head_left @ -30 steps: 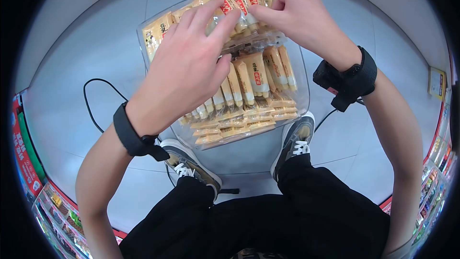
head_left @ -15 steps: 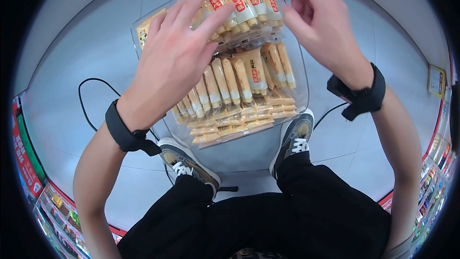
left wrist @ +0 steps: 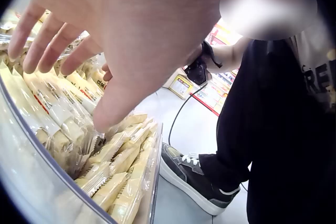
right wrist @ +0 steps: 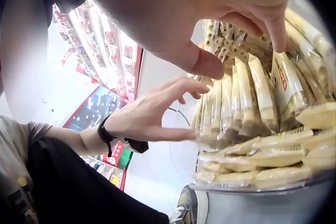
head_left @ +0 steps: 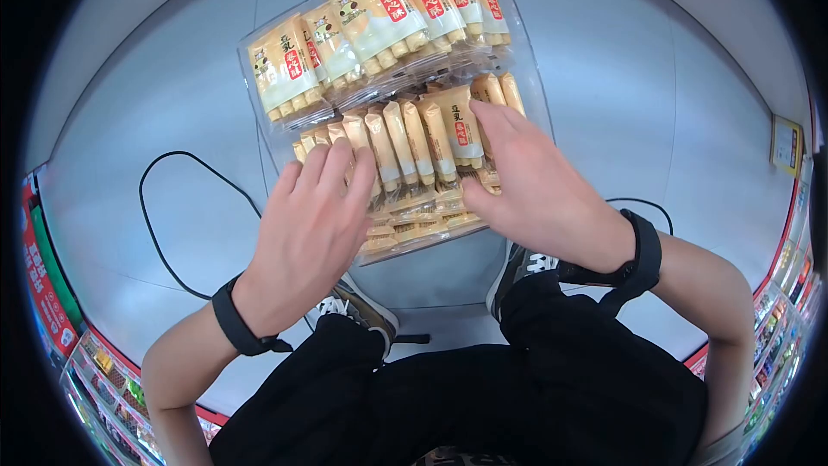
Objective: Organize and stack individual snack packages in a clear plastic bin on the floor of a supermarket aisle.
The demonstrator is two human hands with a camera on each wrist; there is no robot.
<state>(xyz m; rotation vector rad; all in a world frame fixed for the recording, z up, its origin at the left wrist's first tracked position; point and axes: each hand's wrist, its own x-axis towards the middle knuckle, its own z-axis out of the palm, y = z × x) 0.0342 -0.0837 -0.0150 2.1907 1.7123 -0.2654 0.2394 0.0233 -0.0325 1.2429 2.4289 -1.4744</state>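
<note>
A clear plastic bin (head_left: pixel 536 95) holds several wrapped snack-roll packets in cream and white film. In its front row, packets (head_left: pixel 404 147) stand on edge, with one packet (head_left: pixel 462 125) turned to show its red label. My left hand (head_left: pixel 310 224) is over the left end of this row, its fingers loosely bent and spread from the thumb. My right hand (head_left: pixel 543 185) is at the right end, thumb and index finger wide apart around the labelled packet. In the right wrist view, the right thumb (right wrist: pixel 207 65) hovers over the packet tops.
A back row of packets (head_left: pixel 379 13) leans with labels facing up. Flat packets (right wrist: pixel 262 158) lie along the bin's near side. Shoes (left wrist: pixel 197 182) stand close to the bin, and a black cable (head_left: pixel 153 237) loops over the floor. Stocked shelves (head_left: pixel 108 388) line the sides.
Both hands have come away from the back row and moved down toward me, over the front row. The back-row packets now show uncovered. The right hand has moved down and slightly left.
</note>
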